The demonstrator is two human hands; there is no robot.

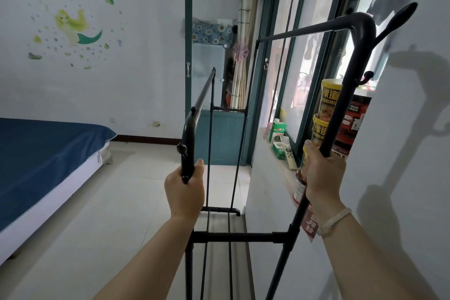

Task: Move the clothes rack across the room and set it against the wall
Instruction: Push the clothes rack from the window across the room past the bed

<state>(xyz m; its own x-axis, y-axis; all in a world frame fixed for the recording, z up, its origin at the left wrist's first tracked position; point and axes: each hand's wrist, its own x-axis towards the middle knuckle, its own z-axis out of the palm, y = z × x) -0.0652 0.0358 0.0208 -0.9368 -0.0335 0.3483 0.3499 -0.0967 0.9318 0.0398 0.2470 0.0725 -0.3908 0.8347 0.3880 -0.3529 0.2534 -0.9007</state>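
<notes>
The black metal clothes rack [233,236] stands right in front of me, running away along the wall under the window. It has two top rails, a lower left one and a higher right one, and no clothes hang on it. My left hand [185,190] is closed around the curved near end of the left rail. My right hand [322,173], with a pale bracelet on the wrist, grips the near right upright. The rack's right side is close to the white wall [267,202] below the sill.
A bed with a blue sheet [48,153] fills the left. The windowsill [280,165] holds boxes, a remote and stacked food tubs [326,114] close behind the right upright. A green-framed glass door [219,68] stands ahead. Pale floor tiles [121,202] lie between bed and rack.
</notes>
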